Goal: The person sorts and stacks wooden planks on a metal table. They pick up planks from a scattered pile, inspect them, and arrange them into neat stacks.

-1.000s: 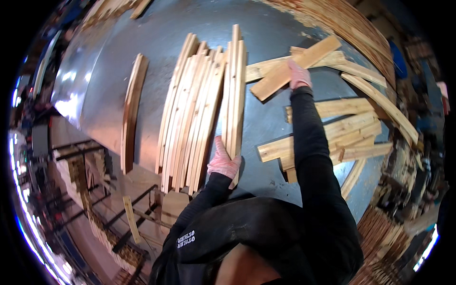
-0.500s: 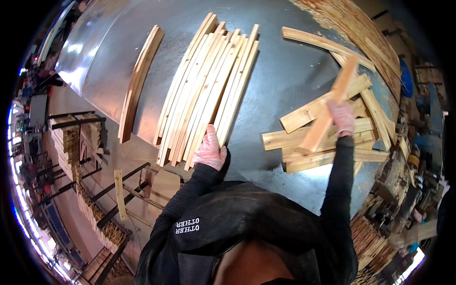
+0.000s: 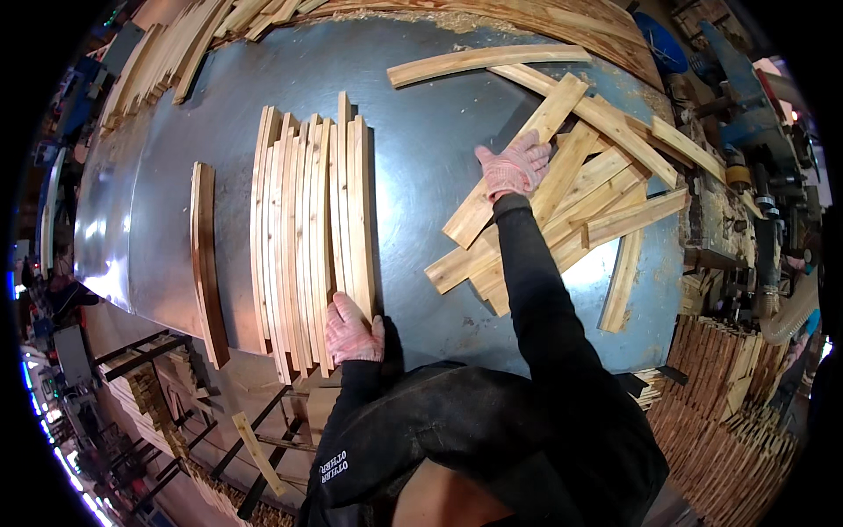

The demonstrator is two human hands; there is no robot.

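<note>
Wooden slats (image 3: 303,237) stand on edge in a tight row, running away from me. At the near end of the row's right side, my left hand (image 3: 354,332), in a pinkish knit glove, closes its fingers and thumb around a slat (image 3: 358,220). My right hand (image 3: 516,167), gloved alike, lies spread across a flat board (image 3: 470,213) on the left side of a loose pile. Its fingers are stretched out and not wrapped round the board. Under and beside it, several boards (image 3: 597,180) overlap at odd angles.
A separate pair of slats (image 3: 204,263) lies left of the row on the metal table (image 3: 421,290). More slats (image 3: 162,61) lie at the far left, with sawdust (image 3: 439,33) along the far edge. Stacked lumber (image 3: 729,422) and machinery (image 3: 755,167) stand on the right.
The view has turned, so the row now looks upright. My right hand has let go of the board it carried and moved onto another board in the pile. My left hand stays at the row.
</note>
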